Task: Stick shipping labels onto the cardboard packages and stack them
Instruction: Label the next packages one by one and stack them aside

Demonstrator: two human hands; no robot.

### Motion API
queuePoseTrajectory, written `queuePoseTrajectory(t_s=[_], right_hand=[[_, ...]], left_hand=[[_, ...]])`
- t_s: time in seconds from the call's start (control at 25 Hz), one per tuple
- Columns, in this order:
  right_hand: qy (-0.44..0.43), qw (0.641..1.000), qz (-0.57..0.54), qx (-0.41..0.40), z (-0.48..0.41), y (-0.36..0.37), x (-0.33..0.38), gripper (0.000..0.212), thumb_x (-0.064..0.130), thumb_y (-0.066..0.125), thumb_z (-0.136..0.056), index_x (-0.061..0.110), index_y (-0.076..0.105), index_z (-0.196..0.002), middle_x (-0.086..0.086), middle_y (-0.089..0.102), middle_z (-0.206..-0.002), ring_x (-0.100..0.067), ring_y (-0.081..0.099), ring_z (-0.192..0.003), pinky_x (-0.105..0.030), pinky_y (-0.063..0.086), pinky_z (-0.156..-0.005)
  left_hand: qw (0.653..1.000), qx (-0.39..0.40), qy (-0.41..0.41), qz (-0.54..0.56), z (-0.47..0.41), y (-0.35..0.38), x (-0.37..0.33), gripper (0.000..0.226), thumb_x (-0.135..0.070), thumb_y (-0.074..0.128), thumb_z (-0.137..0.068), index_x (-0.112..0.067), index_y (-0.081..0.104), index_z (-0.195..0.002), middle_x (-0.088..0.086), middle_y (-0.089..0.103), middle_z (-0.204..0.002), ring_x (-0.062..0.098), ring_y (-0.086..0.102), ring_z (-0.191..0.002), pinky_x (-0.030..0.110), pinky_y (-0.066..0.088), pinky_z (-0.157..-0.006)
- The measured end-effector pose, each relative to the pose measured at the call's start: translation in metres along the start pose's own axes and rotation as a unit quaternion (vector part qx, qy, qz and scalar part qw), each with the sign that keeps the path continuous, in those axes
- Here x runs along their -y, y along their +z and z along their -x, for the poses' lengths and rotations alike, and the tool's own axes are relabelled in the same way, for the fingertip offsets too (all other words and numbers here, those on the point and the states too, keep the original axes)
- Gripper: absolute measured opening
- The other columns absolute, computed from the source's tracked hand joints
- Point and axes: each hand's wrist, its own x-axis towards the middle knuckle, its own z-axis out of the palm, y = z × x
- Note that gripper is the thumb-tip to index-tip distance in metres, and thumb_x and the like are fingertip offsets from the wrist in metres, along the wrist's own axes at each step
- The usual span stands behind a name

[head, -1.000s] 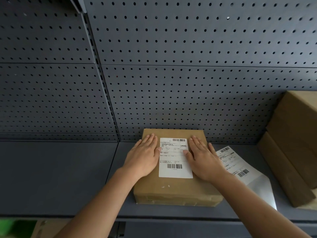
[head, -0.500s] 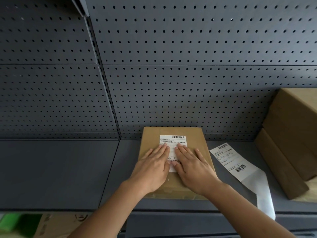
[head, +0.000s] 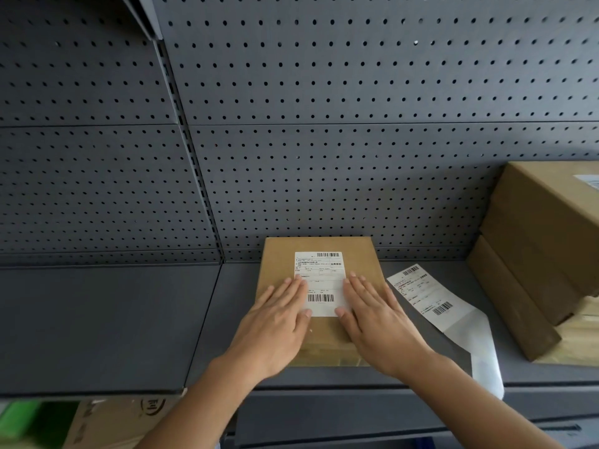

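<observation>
Now, left hand, right hand, both grips flat on one labelled package, one spare label beside

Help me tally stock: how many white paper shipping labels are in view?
3. A stuck label on the flat brown cardboard package at centre; a loose label on the grey metal shelf beside it; a cut-off label atop the right-hand cardboard stack. Others may be hidden.
</observation>
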Motion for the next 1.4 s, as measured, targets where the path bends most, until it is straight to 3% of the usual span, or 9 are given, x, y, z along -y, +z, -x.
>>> queuePoseTrajectory(t_s=[0.16, 0.36, 0.64, 0.84, 0.92, 1.0, 1.16, 1.32, 1.4], right_hand=[[-0.074, 0.997, 0.013, 0.021, 0.016, 0.006, 0.026, 0.064, 0.050, 0.007, -0.103, 0.022, -0.001, -0.160, 0.007, -0.008, -0.167, -0.004, -0.014, -0.150, -0.034, -0.014, -0.122], [-0.074, 0.997, 0.032, 0.004, 0.020, 0.018, 0.022, 0.064, 0.050, 0.008, -0.105, 0.019, 0.005, -0.160, 0.005, -0.003, -0.167, -0.003, -0.013, -0.149, -0.035, -0.011, -0.121], [0.027, 0.999, 0.025, -0.002, 0.039, 0.006, -0.024, 0.076, 0.061, -0.003, -0.094, 0.025, 0.000, -0.160, 0.013, -0.008, -0.166, -0.002, -0.011, -0.151, -0.034, -0.010, -0.124], [0.115, 0.988, -0.103, 0.012, 0.048, 0.000, -0.044, 0.074, 0.060, 0.016, -0.100, 0.021, -0.004, -0.160, 0.007, -0.004, -0.167, -0.003, -0.009, -0.152, -0.021, -0.008, -0.119], [0.174, 0.950, -0.257, 0.023, 0.046, -0.007, -0.043, 0.072, 0.056, 0.029, -0.102, 0.024, -0.001, -0.160, 0.006, 0.004, -0.168, -0.007, 0.002, -0.153, -0.021, 0.002, -0.118], [0.227, 0.897, -0.376, 0.036, 0.041, -0.010, -0.041, 0.071, 0.054, 0.038, -0.101, 0.031, 0.006, -0.160, 0.004, 0.022, -0.165, -0.016, 0.022, -0.151, -0.030, 0.018, -0.117], [0.265, 0.833, -0.482, 0.052, 0.030, -0.001, -0.034, 0.071, 0.057, 0.050, -0.096, 0.038, 0.021, -0.157, 0.010, 0.045, -0.152, -0.016, 0.044, -0.137, -0.034, 0.032, -0.113], [0.267, 0.815, -0.513, 0.016, 0.029, -0.002, -0.028, 0.049, 0.044, 0.054, -0.098, 0.037, 0.044, -0.145, 0.016, 0.065, -0.123, -0.008, 0.061, -0.113, -0.030, 0.046, -0.094], [0.267, 0.802, -0.535, -0.001, 0.034, -0.014, -0.028, 0.037, 0.039, 0.056, -0.098, 0.039, 0.051, -0.135, 0.018, 0.067, -0.115, -0.004, 0.062, -0.105, -0.023, 0.046, -0.080]], left_hand=[[0.999, 0.018, 0.039, -0.025, 0.017, 0.009, -0.016, 0.065, -0.050, 0.002, -0.104, -0.023, -0.006, -0.163, -0.011, -0.015, -0.168, -0.002, -0.016, -0.153, 0.031, -0.003, -0.129], [0.999, 0.021, 0.020, -0.043, 0.022, 0.012, -0.009, 0.072, -0.053, -0.007, -0.096, -0.023, -0.011, -0.161, -0.011, -0.020, -0.166, -0.001, -0.019, -0.153, 0.031, -0.003, -0.129], [0.997, 0.019, -0.057, -0.038, 0.037, 0.006, 0.011, 0.072, -0.061, -0.004, -0.099, -0.024, -0.017, -0.159, -0.011, -0.025, -0.165, 0.002, -0.021, -0.152, 0.027, -0.010, -0.126], [0.987, 0.014, -0.150, 0.051, 0.043, 0.003, 0.032, 0.078, -0.065, 0.007, -0.099, -0.022, -0.016, -0.159, -0.010, -0.024, -0.165, 0.002, -0.018, -0.151, 0.026, -0.007, -0.125], [0.958, 0.000, -0.206, 0.200, 0.042, 0.002, 0.037, 0.083, -0.069, 0.018, -0.097, -0.026, -0.008, -0.163, -0.009, -0.010, -0.171, 0.005, -0.006, -0.155, 0.031, 0.003, -0.126], [0.895, -0.019, -0.263, 0.359, 0.040, 0.000, 0.039, 0.080, -0.070, 0.029, -0.097, -0.031, 0.007, -0.164, -0.010, 0.012, -0.171, 0.012, 0.013, -0.157, 0.037, 0.014, -0.125], [0.795, -0.025, -0.289, 0.534, 0.036, 0.004, 0.027, 0.064, -0.058, 0.048, -0.099, -0.030, 0.038, -0.156, -0.020, 0.046, -0.150, 0.008, 0.036, -0.145, 0.035, 0.026, -0.119], [0.795, -0.061, -0.276, 0.538, 0.034, 0.011, 0.015, 0.028, -0.042, 0.058, -0.101, -0.034, 0.067, -0.127, -0.025, 0.073, -0.114, 0.004, 0.062, -0.122, 0.017, 0.044, -0.087], [0.803, -0.073, -0.265, 0.528, 0.035, 0.006, 0.010, 0.028, -0.043, 0.059, -0.100, -0.035, 0.070, -0.125, -0.025, 0.076, -0.109, 0.002, 0.067, -0.114, 0.019, 0.046, -0.087]])
